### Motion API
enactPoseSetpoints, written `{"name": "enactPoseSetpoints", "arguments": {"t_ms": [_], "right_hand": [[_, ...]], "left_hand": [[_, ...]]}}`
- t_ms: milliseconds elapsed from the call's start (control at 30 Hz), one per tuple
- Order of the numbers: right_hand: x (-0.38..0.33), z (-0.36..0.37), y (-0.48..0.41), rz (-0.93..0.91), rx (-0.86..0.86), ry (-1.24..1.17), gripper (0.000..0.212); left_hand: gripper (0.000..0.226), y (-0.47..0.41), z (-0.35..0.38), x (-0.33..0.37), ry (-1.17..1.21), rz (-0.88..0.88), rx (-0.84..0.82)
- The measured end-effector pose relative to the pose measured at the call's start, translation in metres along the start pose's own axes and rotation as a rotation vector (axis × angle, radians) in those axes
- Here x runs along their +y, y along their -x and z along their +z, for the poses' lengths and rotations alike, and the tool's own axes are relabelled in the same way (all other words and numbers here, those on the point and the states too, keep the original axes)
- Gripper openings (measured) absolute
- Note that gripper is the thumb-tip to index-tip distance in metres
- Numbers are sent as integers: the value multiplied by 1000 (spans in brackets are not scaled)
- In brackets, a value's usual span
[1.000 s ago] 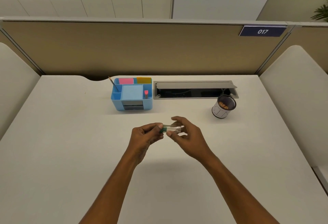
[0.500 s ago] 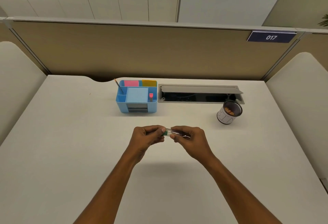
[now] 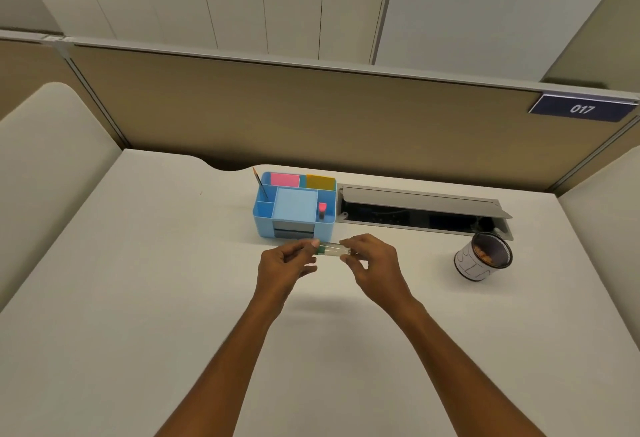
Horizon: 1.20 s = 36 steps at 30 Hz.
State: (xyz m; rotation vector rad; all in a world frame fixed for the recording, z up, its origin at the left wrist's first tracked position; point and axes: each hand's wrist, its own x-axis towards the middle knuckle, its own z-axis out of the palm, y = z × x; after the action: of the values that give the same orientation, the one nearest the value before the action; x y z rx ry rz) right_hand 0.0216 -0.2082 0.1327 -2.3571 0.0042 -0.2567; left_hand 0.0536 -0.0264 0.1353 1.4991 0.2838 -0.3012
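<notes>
A small clear tube with a green end [image 3: 331, 249] is held level above the white desk [image 3: 138, 280], just in front of the blue organiser. My left hand [image 3: 284, 267] pinches its green left end between thumb and fingertips. My right hand [image 3: 373, 265] pinches the clear right end, fingers curled round it. The tube's contents cannot be made out.
A blue desk organiser [image 3: 294, 209] holds a pencil [image 3: 259, 183], pink and yellow note pads and a red-capped item [image 3: 322, 209]. To its right lies an open cable hatch [image 3: 422, 213]. A white cup with a dark inside [image 3: 483, 260] stands at right. Beige partitions surround the desk.
The camera has tilted up and shifted, so the desk sits lower in view. Both hands keep hold of the tube and have moved closer to the blue organiser.
</notes>
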Motion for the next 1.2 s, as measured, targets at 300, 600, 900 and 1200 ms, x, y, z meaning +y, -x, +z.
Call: {"name": "enactPoseSetpoints", "arguments": {"t_ms": [300, 600, 900, 1200], "right_hand": [[0, 45, -75, 107, 77, -28, 32], [0, 80, -121, 135, 14, 89, 34], [7, 106, -128, 178, -40, 131, 34], [7, 105, -132, 143, -113, 243, 39]], "left_hand": [[65, -45, -37, -45, -642, 268, 155], [77, -75, -74, -114, -1145, 373, 63], [77, -91, -74, -141, -1232, 387, -36], [72, -98, -73, -149, -1301, 345, -39]]}}
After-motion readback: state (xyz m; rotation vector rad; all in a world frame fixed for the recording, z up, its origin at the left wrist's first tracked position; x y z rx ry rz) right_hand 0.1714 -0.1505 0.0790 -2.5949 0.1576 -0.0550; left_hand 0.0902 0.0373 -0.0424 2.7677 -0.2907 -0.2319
